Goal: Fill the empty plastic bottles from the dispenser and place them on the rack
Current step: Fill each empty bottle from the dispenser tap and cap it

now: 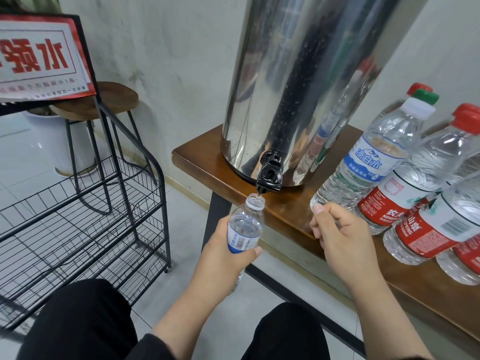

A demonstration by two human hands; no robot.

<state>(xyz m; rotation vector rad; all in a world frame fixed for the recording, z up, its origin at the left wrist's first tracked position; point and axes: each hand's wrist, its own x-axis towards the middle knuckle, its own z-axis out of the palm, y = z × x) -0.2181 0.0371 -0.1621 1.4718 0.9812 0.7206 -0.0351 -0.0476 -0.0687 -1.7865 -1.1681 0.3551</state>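
Note:
A steel dispenser stands on a wooden table, its black tap hanging over the table's front edge. My left hand grips a small clear bottle with a blue label. The bottle's open mouth sits right under the tap and a thin stream of water runs into it. My right hand hovers at the table edge with its fingers curled round something small, seemingly the bottle's cap, which is mostly hidden. A black wire rack with bare shelves stands to the left.
Several capped bottles stand on the table at the right: one with a blue label and red-labelled ones. A wooden stool and a white pot stand behind the rack. A red sign sits on top of the rack. My knees are below.

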